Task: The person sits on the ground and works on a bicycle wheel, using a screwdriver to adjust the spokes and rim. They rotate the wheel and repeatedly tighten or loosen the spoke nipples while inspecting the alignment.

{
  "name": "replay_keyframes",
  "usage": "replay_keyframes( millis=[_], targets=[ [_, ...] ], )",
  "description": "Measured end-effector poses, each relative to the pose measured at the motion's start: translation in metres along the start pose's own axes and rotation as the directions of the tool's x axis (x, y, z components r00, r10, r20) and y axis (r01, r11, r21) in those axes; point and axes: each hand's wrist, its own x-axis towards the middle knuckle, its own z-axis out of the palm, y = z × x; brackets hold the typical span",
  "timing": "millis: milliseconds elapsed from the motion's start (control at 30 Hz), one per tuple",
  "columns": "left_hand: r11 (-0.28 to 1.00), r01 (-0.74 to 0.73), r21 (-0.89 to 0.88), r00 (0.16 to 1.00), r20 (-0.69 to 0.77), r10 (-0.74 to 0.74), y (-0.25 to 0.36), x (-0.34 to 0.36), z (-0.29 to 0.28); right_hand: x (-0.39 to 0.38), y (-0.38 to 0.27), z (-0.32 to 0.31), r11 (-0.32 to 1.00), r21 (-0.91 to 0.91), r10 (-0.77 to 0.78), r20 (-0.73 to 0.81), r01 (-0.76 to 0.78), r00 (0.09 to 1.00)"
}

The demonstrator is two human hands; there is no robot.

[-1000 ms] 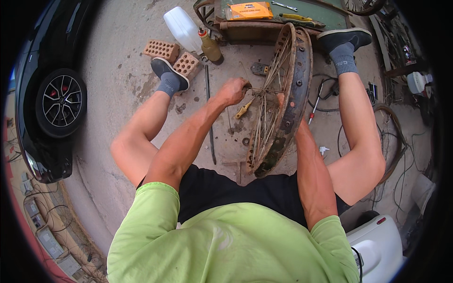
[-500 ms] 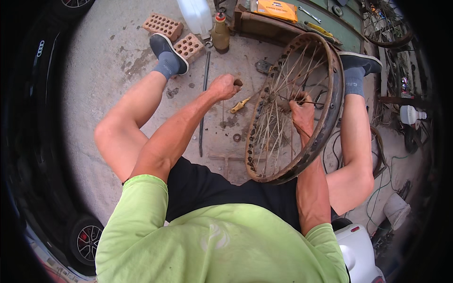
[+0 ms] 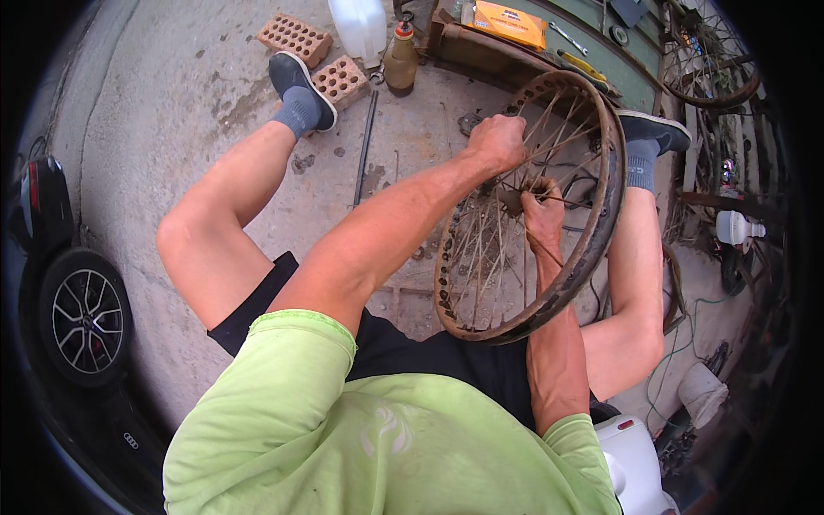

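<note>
Since the earlier frame, the left hand point(image 3: 498, 144) has swung across to 1 spoked wheel point(image 3: 614, 163), which is tilted between the 2 legs point(image 3: 232, 189). That hand's fingers face away, so I cannot tell whether they spread or pinch. The right hand point(image 3: 542, 206), its forearm passing behind the wheel's lower rim, pinches at the spokes beside the hub; which spoke, I cannot tell. Ahead to the left are 2 perforated bricks point(image 3: 294, 39), 1 pale jug point(image 3: 359, 30), 1 brown bottle point(image 3: 401, 62) and 1 dark rod point(image 3: 366, 146), whose near end the left forearm point(image 3: 412, 210) hides. Beyond the wheel, 1 orange box point(image 3: 509, 25) and 1 wrench point(image 3: 566, 39) lie on 1 green surface point(image 3: 592, 36).
</note>
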Motion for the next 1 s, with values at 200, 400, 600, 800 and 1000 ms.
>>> replay_keyframes(
  millis=[200,400,600,800,1000],
  targets=[
    [0.998,0.012,0.065,1.000,0.000,-0.012,0.004,-0.002,-0.005,0.003,0.000,0.002,0.988,-0.144,0.045,-0.038,-0.050,0.998],
    [0.986,-0.063,-0.158,0.994,-0.099,0.048,-0.007,-0.015,0.001,0.006,0.001,-0.001,0.996,-0.082,0.042,-0.021,-0.043,0.999],
    [0.950,-0.048,-0.309,0.996,-0.084,0.023,-0.014,-0.017,-0.002,0.004,-0.001,0.003,0.993,-0.107,0.040,-0.028,-0.043,0.999],
    [0.799,0.085,-0.595,0.981,-0.090,-0.171,0.000,-0.007,0.020,0.013,0.010,0.001,1.000,-0.007,0.016,-0.011,-0.016,1.000],
    [0.646,0.256,-0.719,0.930,0.000,-0.368,0.037,-0.008,0.019,0.011,0.003,-0.001,0.996,0.005,0.086,-0.030,-0.086,0.996]
  ],
)
